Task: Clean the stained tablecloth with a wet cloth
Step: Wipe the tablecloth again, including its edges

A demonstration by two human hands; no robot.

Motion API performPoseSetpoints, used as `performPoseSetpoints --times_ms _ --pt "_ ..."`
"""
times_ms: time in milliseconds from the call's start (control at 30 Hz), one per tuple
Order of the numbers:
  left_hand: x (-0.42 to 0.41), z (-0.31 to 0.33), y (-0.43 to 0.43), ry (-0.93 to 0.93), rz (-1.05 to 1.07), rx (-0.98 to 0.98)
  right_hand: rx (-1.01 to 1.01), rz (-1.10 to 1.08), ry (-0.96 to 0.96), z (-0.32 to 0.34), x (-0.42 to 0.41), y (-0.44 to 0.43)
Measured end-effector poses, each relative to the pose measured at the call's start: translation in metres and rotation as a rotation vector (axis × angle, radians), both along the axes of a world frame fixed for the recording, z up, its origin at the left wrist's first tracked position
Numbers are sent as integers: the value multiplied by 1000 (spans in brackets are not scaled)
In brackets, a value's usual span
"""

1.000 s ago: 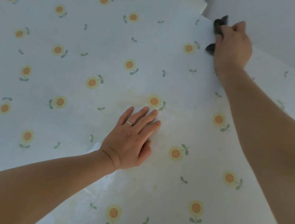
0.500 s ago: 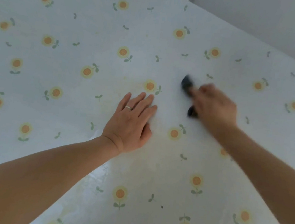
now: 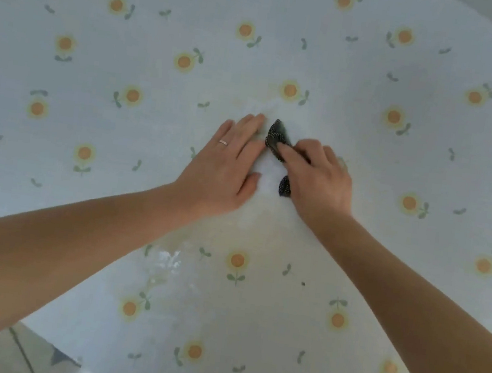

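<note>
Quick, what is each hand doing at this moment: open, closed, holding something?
Left hand: open, flat on the tablecloth, holding nothing.
Right hand: closed on the dark cloth.

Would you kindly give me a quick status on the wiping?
Left hand flat on tablecloth. Right hand pressing dark cloth there. Yellowish stain remains; nothing obstructing.

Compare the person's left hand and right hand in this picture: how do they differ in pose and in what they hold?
The left hand lies flat and open on the tablecloth; the right hand is curled. The left hand holds nothing; the right hand grips a dark cloth. The left hand wears a ring; the right hand shows none. Both rest on the stained patch.
</note>
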State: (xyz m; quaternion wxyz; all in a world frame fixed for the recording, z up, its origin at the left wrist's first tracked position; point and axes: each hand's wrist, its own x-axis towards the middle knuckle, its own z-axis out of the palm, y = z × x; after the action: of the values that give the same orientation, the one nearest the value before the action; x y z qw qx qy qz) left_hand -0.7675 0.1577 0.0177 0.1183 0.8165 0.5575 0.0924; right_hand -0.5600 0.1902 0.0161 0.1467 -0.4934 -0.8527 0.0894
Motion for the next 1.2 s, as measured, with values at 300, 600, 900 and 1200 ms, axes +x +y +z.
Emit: performPoseSetpoints --times_ms 300,600,900,1200 --pt "-57 -5 -50 137 55 -65 -24 -481 -81 14 -59 139" --pt "-58 -5 -46 105 77 -82 -115 294 11 4 -48 -38" --pt "-57 -3 -45 92 99 -99 14 -635 -33 11 71 81" --pt "-55 -3 -45 121 90 -78 -44 -222 72 -5 -53 -90"
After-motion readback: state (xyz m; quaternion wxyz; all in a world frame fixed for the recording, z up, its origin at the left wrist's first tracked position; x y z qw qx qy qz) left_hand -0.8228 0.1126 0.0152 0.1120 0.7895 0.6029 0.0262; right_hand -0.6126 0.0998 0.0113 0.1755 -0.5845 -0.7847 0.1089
